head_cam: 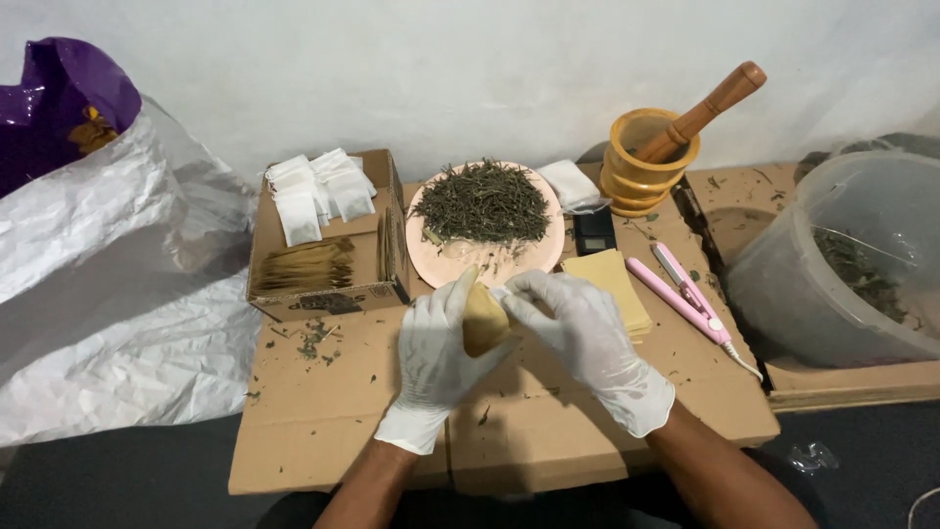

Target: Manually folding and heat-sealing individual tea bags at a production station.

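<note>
Both my hands wear white gloves and meet over a flattened cardboard sheet (323,411). My left hand (436,348) wraps around a small tan paper pouch (483,318) and holds it upright. My right hand (578,328) pinches the pouch's top edge with its fingertips. Just beyond them sits a pink plate (436,264) heaped with dried green leaves (485,201). A stack of tan pouches (612,279) lies right of my hands.
An open cardboard box (323,294) at the left holds white sachets (318,191) and tan pouches. A wooden mortar with pestle (651,162), a small black scale (593,232), a pink sealer tool (685,294) and a clear tub of leaves (852,264) stand right. Crumpled plastic sheeting (108,284) lies left.
</note>
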